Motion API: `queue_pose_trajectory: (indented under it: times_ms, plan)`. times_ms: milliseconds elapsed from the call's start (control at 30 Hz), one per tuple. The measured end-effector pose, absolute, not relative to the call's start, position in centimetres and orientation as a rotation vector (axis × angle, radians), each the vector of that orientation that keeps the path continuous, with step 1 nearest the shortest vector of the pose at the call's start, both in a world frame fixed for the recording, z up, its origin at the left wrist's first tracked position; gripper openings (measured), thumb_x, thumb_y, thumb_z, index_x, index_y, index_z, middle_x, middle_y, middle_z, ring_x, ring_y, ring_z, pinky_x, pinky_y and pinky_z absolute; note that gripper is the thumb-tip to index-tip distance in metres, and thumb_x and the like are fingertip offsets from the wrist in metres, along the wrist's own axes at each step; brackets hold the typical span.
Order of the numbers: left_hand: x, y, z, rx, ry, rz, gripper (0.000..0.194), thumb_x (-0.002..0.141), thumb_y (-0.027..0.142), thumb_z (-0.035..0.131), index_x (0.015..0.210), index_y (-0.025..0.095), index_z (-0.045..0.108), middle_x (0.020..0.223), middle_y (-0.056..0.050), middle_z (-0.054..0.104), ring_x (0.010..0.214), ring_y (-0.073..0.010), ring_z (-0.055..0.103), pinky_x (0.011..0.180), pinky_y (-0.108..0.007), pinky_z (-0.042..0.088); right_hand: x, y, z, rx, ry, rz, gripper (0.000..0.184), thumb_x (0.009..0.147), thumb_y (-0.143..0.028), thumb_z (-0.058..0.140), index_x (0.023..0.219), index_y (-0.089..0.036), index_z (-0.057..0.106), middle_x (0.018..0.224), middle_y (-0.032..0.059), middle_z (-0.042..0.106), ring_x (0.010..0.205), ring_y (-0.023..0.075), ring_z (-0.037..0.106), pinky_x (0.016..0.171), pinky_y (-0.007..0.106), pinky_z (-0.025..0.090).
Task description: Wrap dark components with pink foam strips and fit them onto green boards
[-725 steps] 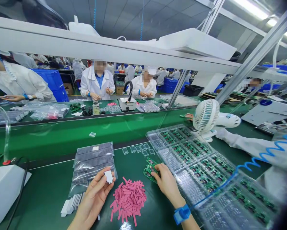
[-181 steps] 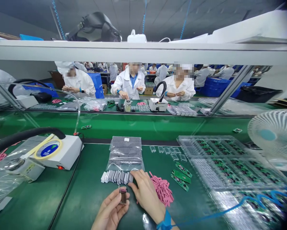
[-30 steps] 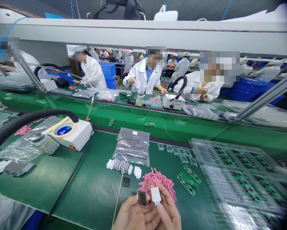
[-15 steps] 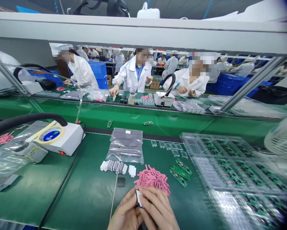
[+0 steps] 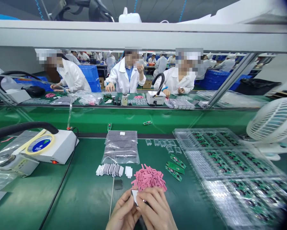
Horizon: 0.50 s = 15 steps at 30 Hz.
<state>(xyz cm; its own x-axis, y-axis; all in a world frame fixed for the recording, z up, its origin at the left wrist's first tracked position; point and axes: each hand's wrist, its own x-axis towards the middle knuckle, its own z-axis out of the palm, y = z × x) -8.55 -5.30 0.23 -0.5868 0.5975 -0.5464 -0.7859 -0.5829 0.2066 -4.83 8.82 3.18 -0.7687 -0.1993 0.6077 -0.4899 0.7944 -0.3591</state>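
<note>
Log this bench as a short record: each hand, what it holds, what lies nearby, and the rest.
Left hand: pinching the small white piece
Right hand: pinching the same piece
Nearest: pile of pink strips; dark square pad
Also near: green circuit boards; plastic trays of boards
Rest: bag of gray strips; white machine; fan

Green bench (image 5: 85, 198): PCBs (image 5: 174, 167) (pink strips (image 5: 148, 178) too)

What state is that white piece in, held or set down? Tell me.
Held: the white piece is pinched between the left hand and right hand.
</note>
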Motion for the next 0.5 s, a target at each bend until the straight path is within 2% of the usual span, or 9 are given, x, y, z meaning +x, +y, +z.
queue_pose_trajectory:
  times_ms: [267,400,500]
  plan:
    - [-9.2,-5.0,-0.2,-0.496,0.708,2.217,0.033,0.057,0.022,0.090,0.086,0.016,0.075,0.085,-0.007,0.072,0.077,-0.0122,0.067,0.072,-0.020,0.050,-5.1,8.0,1.5,0.414,-2.283,0.660,0.025,0.096,-0.013,0.039,0.094,-0.012,0.064,0.094,0.0070,0.064,0.091,0.0132,0.053,0.078,0.028,0.039]
    - [-10.5,-4.9,0.5,-0.448,0.707,2.146,0.034,0.061,0.021,0.088,0.091,0.016,0.073,0.088,-0.008,0.072,0.078,-0.0137,0.068,0.074,-0.023,0.053,-5.3,8.8,2.8,0.384,-2.370,0.840,0.021,0.097,-0.019,0.045,0.093,-0.014,0.064,0.094,0.0052,0.062,0.093,0.0121,0.053,0.081,0.027,0.041]
    - [-12.2,-4.6,1.8,-0.408,0.764,2.077,0.033,0.069,0.017,0.082,0.099,0.014,0.069,0.097,-0.011,0.072,0.088,-0.0179,0.069,0.082,-0.029,0.055,-5.6,11.4,3.7,0.272,-2.523,0.864,0.022,0.098,-0.025,0.045,0.100,-0.018,0.066,0.100,0.0050,0.061,0.098,0.0118,0.053,0.088,0.027,0.042]
